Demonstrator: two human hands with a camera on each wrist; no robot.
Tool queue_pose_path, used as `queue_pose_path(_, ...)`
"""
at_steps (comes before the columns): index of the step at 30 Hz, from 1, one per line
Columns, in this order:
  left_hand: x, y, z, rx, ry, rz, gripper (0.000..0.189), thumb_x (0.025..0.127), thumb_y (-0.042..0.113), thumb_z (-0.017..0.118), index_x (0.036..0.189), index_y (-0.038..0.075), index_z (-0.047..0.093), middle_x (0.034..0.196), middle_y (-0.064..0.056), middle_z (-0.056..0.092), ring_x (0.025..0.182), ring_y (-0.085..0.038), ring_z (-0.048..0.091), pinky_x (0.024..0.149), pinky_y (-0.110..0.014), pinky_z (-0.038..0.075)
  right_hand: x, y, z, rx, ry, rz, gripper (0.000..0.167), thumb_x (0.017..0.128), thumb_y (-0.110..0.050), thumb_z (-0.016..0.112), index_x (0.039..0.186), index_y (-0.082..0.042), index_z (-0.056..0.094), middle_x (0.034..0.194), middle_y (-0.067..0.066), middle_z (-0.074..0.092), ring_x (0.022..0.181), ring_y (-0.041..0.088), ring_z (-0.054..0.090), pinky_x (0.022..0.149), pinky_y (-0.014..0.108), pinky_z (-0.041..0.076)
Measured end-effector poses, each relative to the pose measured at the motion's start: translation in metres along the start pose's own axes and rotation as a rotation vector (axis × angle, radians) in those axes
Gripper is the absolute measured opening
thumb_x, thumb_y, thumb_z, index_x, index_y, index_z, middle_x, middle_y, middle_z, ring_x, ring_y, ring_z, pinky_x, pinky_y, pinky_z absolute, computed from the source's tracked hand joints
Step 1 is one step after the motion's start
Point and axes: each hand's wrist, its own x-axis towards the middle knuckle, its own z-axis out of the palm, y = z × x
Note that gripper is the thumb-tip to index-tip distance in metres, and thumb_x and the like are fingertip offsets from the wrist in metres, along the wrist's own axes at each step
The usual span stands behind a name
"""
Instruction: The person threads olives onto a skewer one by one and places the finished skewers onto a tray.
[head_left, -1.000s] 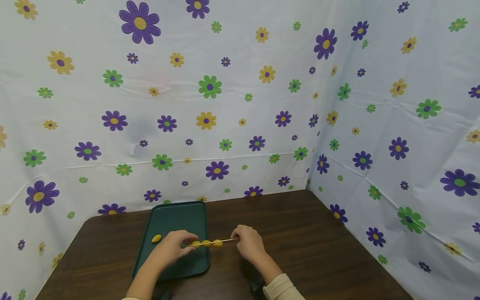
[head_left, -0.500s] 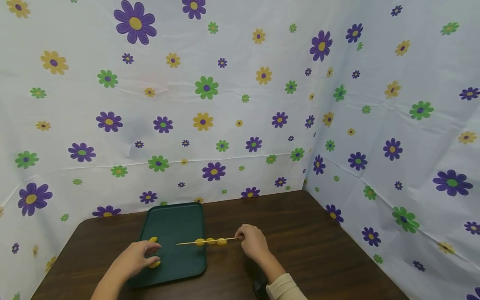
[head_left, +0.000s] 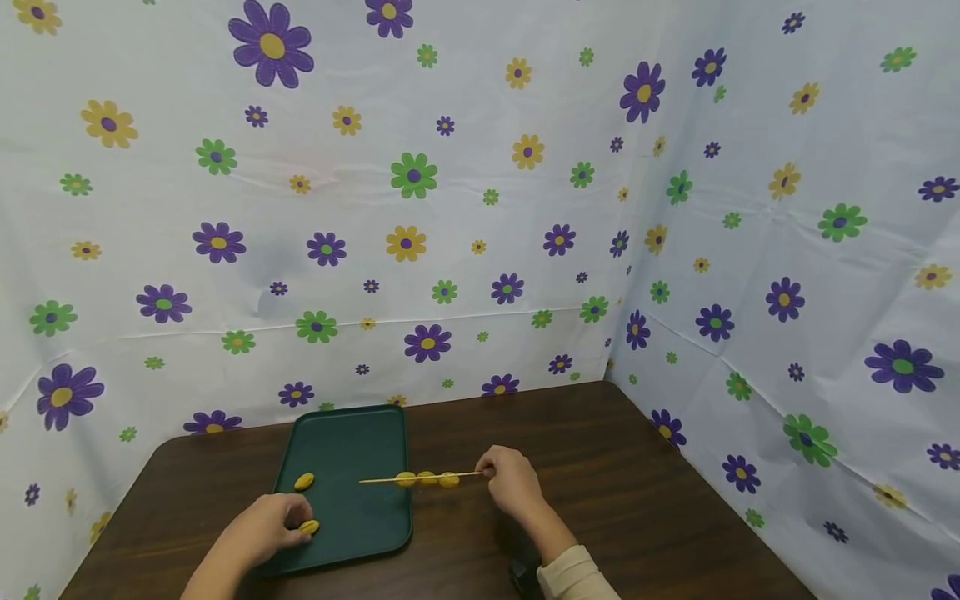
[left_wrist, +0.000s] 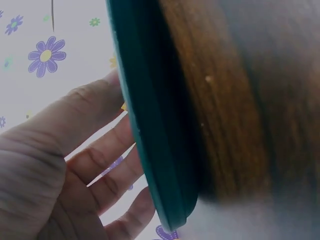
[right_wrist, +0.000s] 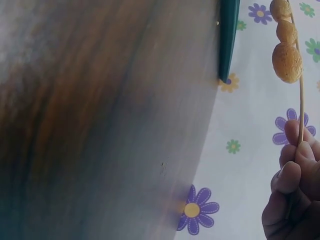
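Note:
My right hand (head_left: pixel 513 482) pinches one end of a thin wooden skewer (head_left: pixel 381 481), held level with its tip pointing left over the tray. Three roundish yellow pieces (head_left: pixel 427 478) sit side by side along the skewer; the right wrist view shows these golden-brown pieces (right_wrist: pixel 287 62) with a rough surface, beyond the fingertips. On the dark green tray (head_left: pixel 348 446), my left hand (head_left: pixel 264 527) has thumb and fingers around a yellow oval piece (head_left: pixel 309 527). Most of that piece hides behind the tray rim in the left wrist view. Another yellow oval piece (head_left: pixel 303 482) lies farther back on the tray.
Under the tray is a dark brown wooden table (head_left: pixel 585 467). Behind it and on the right hangs a white flowered cloth (head_left: pixel 480 292). A dark object (head_left: pixel 525 577) shows beneath the right wrist.
My left hand has left the skewer, moved left over the tray and closed on the nearer yellow oval piece. The right hand has shifted slightly right, still holding the skewer.

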Motion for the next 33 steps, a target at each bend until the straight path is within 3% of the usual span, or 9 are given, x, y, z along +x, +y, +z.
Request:
queue_pose_path(5, 0.0, -0.004, 0.0, 0.007, 0.013, 0.066, 0.018, 0.082, 0.008, 0.083, 0.085, 0.013, 0.066, 0.077, 0.005, 0.06, 0.072, -0.015, 0.055, 0.067, -0.033, 0.05, 0.0, 0.001, -0.001, 0.002, -0.006, 0.007, 0.026, 0.085, 0.009, 0.071, 0.082, -0.017, 0.076, 0.078, -0.011, 0.061, 0.069, 0.01, 0.059, 0.058, 0.028, 0.047)
queue_pose_path(10, 0.0, -0.001, -0.002, -0.017, 0.014, 0.114, 0.019, 0.083, 0.007, 0.082, 0.086, 0.012, 0.064, 0.078, 0.004, 0.059, 0.072, -0.014, 0.053, 0.065, -0.03, 0.049, 0.0, 0.001, -0.002, 0.001, -0.003, 0.007, 0.028, 0.085, 0.009, 0.07, 0.08, -0.019, 0.075, 0.078, -0.011, 0.062, 0.071, 0.011, 0.06, 0.059, 0.029, 0.049)
queue_pose_path(17, 0.004, 0.012, -0.007, -0.014, 0.109, 0.205, 0.026, 0.08, 0.003, 0.084, 0.089, 0.012, 0.061, 0.083, 0.005, 0.06, 0.076, -0.011, 0.054, 0.07, -0.03, 0.053, 0.002, 0.002, -0.004, 0.011, -0.006, 0.008, 0.027, 0.085, 0.009, 0.07, 0.08, -0.018, 0.075, 0.079, -0.009, 0.063, 0.072, 0.012, 0.061, 0.061, 0.031, 0.049)
queue_pose_path(22, 0.009, 0.019, -0.005, -0.014, 0.131, 0.264, 0.027, 0.08, 0.001, 0.083, 0.09, 0.012, 0.061, 0.085, 0.005, 0.059, 0.077, -0.009, 0.056, 0.07, -0.031, 0.055, 0.001, 0.002, -0.003, 0.013, -0.022, 0.013, 0.027, 0.086, 0.008, 0.07, 0.081, -0.018, 0.075, 0.08, -0.011, 0.063, 0.073, 0.011, 0.06, 0.064, 0.032, 0.051)
queue_pose_path(33, 0.015, 0.029, 0.006, -0.016, 0.164, 0.293, 0.025, 0.081, 0.002, 0.082, 0.091, 0.013, 0.063, 0.085, 0.006, 0.059, 0.076, -0.005, 0.055, 0.068, -0.028, 0.053, -0.001, 0.001, -0.002, 0.053, -0.038, 0.008, 0.029, 0.086, 0.009, 0.069, 0.08, -0.019, 0.075, 0.083, -0.009, 0.066, 0.074, 0.01, 0.06, 0.065, 0.031, 0.051)
